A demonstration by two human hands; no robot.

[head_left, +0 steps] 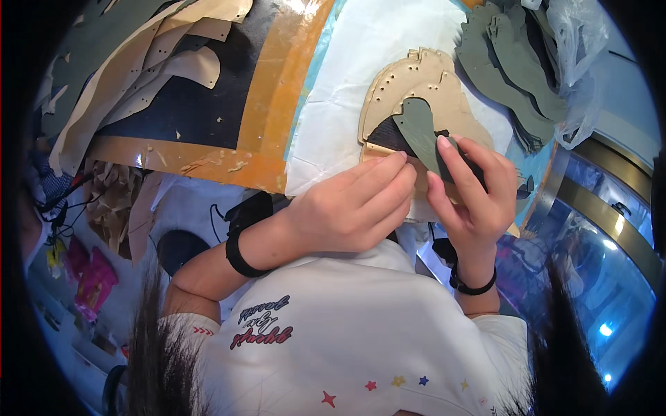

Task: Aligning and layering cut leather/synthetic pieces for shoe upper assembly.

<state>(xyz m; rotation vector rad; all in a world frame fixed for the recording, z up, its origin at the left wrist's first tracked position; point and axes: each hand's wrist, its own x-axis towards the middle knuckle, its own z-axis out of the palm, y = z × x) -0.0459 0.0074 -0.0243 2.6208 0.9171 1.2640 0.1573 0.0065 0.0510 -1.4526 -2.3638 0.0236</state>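
Observation:
A grey-green shoe-upper-like cut piece (418, 127), long and rounded at its far end, lies over a stack of tan cut pieces (451, 87) with punched holes. My right hand (479, 191) grips its near end, index finger on top and thumb at the near edge. Between the tan and green pieces shows a dark ribbed piece (386, 136). My left hand (357, 201) is closed, fingertips pressed together at the near edge of the dark piece; what they pinch is hidden by the fingers.
White paper (333, 97) covers the tabletop beneath the work. Stacked grey-green pieces (496, 76) lie at the far right beside a clear plastic bag (579, 69). Long tan pieces (149, 76) lie on a dark board (232, 76) at left. Brown tape (201, 161) edges the table.

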